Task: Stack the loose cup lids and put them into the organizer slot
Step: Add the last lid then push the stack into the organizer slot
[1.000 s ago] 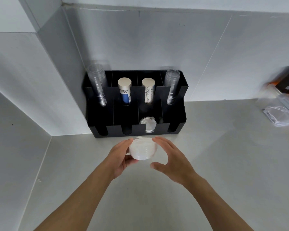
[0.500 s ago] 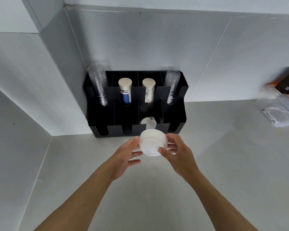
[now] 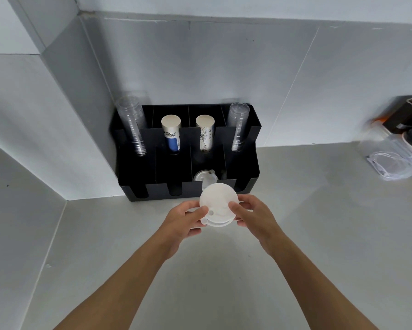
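1. Lid stack (image 3: 218, 204): white, held in the air just in front of the black organizer (image 3: 244, 163), tipped so its flat face points up toward the camera. Looks like it's turned on edge to match how lids sit in the slot.
2. Left hand (image 3: 184, 219): fingers curled partway around the stack's left rim, thumb on the face. Closed on the stack, not a full fist.
3. Right hand (image 3: 252, 214): thumb pressed on the face, fingers wrapped behind the right rim. Also gripping the stack.
4. Two-sided pinch makes sense: loose nested lids fan out if held from one side only.
5. Target is likely the third front slot (image 3: 208, 182), directly behind the stack. A lid (image 3: 203, 181) already stands in there on edge, so like goes with like.
6. Back row holds clear cups (image 3: 131, 126) at both ends and paper cups (image 3: 171, 133) in the middle; upright, clear of the path.
7. Judgement: stacking done, insertion not yet. Next move needs the stack lowered straight through the slot's front notch.
8. Risk: rim catching the divider, stack splaying.
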